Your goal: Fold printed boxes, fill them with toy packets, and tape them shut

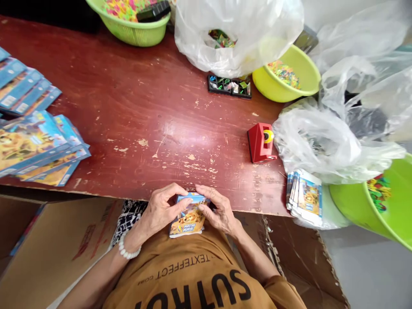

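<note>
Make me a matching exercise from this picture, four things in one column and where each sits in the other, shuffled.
Things:
1. small blue printed box
2. red plastic tape dispenser
3. black compartment tray
4. fanned pile of flat blue cartons

Places:
A. table's left edge
B. held between left hand and right hand
C. below the big clear bag at the back
D. beside the crumpled clear bag on the right

Pairs: 1-B, 2-D, 3-C, 4-A

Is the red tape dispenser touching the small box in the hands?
No. The red tape dispenser stands apart on the table, while the left hand and right hand hold the small box at the table's near edge.
</note>
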A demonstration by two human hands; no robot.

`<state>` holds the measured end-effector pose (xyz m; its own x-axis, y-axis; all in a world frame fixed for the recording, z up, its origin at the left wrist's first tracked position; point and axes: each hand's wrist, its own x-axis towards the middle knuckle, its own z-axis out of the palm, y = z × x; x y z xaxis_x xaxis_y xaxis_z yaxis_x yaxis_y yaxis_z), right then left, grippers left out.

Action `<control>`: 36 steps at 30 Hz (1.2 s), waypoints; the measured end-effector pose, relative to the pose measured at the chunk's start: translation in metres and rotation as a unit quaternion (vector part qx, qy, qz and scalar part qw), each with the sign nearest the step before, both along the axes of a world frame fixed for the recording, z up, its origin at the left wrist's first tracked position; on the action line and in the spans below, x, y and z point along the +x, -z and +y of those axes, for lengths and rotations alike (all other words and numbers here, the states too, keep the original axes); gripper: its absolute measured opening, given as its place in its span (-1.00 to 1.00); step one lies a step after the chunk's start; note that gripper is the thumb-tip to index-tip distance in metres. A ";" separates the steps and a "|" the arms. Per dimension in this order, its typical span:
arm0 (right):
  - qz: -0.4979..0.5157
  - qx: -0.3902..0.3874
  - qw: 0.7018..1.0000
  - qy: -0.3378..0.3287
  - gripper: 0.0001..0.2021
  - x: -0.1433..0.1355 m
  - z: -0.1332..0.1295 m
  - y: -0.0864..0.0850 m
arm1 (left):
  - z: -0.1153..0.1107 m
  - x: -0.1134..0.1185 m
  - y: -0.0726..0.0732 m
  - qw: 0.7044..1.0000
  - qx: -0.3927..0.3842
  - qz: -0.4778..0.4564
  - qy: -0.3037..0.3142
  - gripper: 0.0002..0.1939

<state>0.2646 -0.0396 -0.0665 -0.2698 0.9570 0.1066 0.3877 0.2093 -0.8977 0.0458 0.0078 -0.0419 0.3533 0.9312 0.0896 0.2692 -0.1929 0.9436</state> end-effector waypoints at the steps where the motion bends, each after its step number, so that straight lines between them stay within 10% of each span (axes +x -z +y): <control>1: 0.009 -0.018 1.000 -0.007 -0.54 0.002 0.000 -0.004 | 0.002 0.003 -0.001 1.000 -0.003 0.005 -0.001 -0.92; 5: 0.032 -0.007 0.991 0.132 -0.60 0.044 0.016 -0.026 | 0.009 0.007 -0.001 1.000 -0.026 0.005 0.009 -0.86; 10: -0.092 0.094 0.864 0.487 -0.67 0.147 0.061 -0.038 | 0.012 0.004 0.003 0.998 -0.060 -0.018 0.002 -0.81; 15: -0.071 -0.044 0.907 0.412 -0.61 0.197 0.088 -0.028 | 0.011 0.002 0.005 0.997 -0.068 -0.028 -0.008 -0.82; 20: 0.152 -0.127 0.880 0.432 -0.62 0.196 0.095 -0.020 | 0.011 0.001 0.004 0.997 -0.071 -0.021 -0.021 -0.84; 25: 0.169 -0.100 0.876 0.440 -0.66 0.189 0.089 -0.013 | 0.014 -0.001 0.002 0.997 -0.068 -0.026 -0.011 -0.86; 33: -0.084 0.059 0.862 0.496 -0.70 0.141 0.043 -0.006 | 0.011 -0.006 -0.003 0.996 -0.067 0.005 -0.050 -0.82; 36: -0.067 0.052 0.901 0.425 -0.70 0.102 0.030 -0.018 | 0.010 -0.009 -0.011 0.997 -0.046 0.021 -0.056 -0.87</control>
<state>0.3667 -0.0091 -0.0488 0.5379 0.8113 0.2292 0.5518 -0.1333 -0.8232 0.0372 0.0180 -0.0309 0.2477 0.9688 -0.0102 0.3246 -0.0731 0.9430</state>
